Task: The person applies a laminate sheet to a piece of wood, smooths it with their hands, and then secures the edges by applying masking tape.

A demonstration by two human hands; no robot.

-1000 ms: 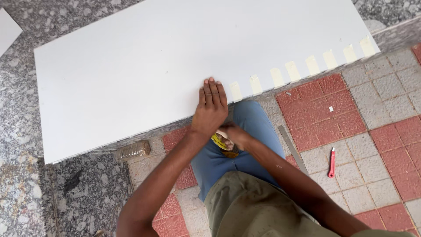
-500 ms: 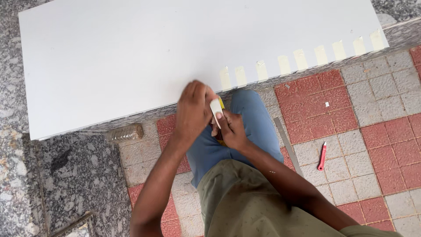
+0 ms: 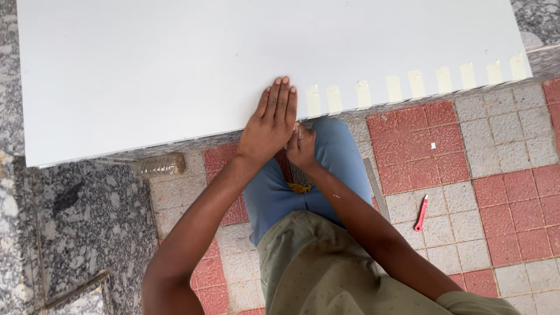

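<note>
A large white board [image 3: 175, 70] lies on a granite ledge, its near edge facing me. Several pale tape strips [image 3: 396, 87] are folded over that edge to the right of my hands. My left hand [image 3: 269, 125] lies flat on the board's near edge, fingers straight and together, holding nothing. My right hand [image 3: 302, 146] is tucked just below the edge beside the left hand, fingers curled against the underside; what it grips is hidden. A yellowish tape roll [image 3: 299, 188] rests on my lap between my knees.
A red utility knife [image 3: 421, 213] lies on the red-and-grey tiled floor to my right. A metal ruler [image 3: 376, 186] lies beside my right knee. A clear plastic bottle [image 3: 157, 165] lies under the board's edge on the left. Speckled granite [image 3: 70, 221] borders the left.
My left hand left the tape roll and went back to lie flat on the board's edge. The right hand rose from my lap to the underside of the edge, and the roll now lies on my lap.
</note>
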